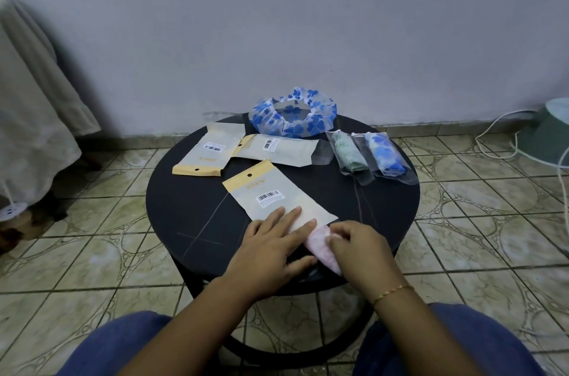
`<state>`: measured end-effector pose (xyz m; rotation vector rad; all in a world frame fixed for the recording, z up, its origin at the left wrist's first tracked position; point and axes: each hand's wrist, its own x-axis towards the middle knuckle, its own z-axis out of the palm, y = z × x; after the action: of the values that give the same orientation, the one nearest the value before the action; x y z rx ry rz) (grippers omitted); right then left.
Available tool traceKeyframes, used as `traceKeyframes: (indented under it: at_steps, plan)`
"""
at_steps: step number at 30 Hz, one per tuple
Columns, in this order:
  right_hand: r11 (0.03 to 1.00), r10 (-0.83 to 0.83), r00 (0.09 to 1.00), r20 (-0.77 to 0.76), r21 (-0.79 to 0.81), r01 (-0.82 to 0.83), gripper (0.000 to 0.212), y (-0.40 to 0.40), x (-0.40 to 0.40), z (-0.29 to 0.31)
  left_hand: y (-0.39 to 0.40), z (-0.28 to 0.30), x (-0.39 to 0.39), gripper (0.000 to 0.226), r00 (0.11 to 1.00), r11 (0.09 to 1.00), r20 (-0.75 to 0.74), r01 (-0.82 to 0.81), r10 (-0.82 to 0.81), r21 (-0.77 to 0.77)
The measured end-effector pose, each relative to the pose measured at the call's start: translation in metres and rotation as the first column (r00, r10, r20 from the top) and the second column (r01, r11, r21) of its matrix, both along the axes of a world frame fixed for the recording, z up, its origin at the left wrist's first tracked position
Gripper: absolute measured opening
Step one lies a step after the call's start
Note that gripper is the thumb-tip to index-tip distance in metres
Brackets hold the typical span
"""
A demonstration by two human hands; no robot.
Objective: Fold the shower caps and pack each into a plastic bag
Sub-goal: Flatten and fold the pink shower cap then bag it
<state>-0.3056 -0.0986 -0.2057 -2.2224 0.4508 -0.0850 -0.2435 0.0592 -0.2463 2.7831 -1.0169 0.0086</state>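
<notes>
Two packed caps, a green one (349, 155) and a blue one (386, 157), already lie in clear bags at the far right of the round bench (172, 212). The left hand (274, 243) lies flat, fingers straight, pinning the nearest bag (277, 194), while the right hand (358, 244) pinches a folded pink cap (320, 244) at the bag's mouth (not yet inside, I judge). One blue flowered cap (292, 112) waits unfolded at the back; two more bags (206, 152) (277, 149) lie nearby.

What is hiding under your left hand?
The left hand presses flat on the nearest plastic bag. A folded pink shower cap pokes out beside it; the bag's opening is covered.
</notes>
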Motion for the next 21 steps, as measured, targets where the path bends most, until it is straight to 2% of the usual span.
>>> traceKeyframes:
  at_steps: [2, 4, 7, 9, 11, 14, 16, 21]
  plan:
    - [0.997, -0.048, 0.998, 0.042, 0.070, 0.045, 0.023, 0.003, 0.003, -0.005, 0.001, -0.002, 0.001, 0.076, 1.000, 1.000, 0.007, -0.001, 0.001, -0.008]
    - [0.975, -0.067, 0.996, 0.053, 0.214, 0.054, 0.020, -0.001, 0.003, -0.008, 0.001, -0.003, 0.001, 0.076, 1.000, 1.000, 0.007, -0.004, 0.004, -0.010]
    - [0.864, 0.026, 1.000, -0.001, 0.503, -0.022, 0.025, -0.014, 0.001, -0.006, 0.001, -0.003, 0.001, 0.077, 1.000, 1.000, 0.008, -0.007, 0.007, -0.016]
    - [0.797, 0.091, 0.996, -0.015, 0.601, -0.064, 0.034, -0.020, -0.001, -0.006, 0.001, -0.003, 0.001, 0.077, 1.000, 1.000, 0.003, -0.007, 0.007, -0.029]
    - [0.813, 0.062, 0.998, 0.009, 0.580, -0.056, 0.033, -0.020, 0.001, -0.007, 0.001, -0.002, 0.001, 0.078, 1.000, 0.999, -0.003, -0.008, 0.008, -0.046]
    - [0.886, -0.077, 0.994, 0.074, 0.463, 0.034, 0.021, -0.008, 0.007, -0.010, 0.001, -0.002, 0.001, 0.077, 1.000, 0.998, 0.010, -0.005, 0.005, -0.068]
    - [0.914, -0.117, 0.984, 0.134, 0.403, 0.053, 0.021, 0.002, 0.013, -0.015, 0.001, -0.004, 0.001, 0.075, 1.000, 0.997, 0.020, -0.002, 0.003, -0.072]
    - [0.991, -0.126, 0.955, 0.268, 0.085, 0.106, 0.016, 0.016, 0.017, -0.028, 0.002, -0.003, 0.001, 0.074, 1.000, 0.995, 0.030, -0.002, 0.005, -0.097]
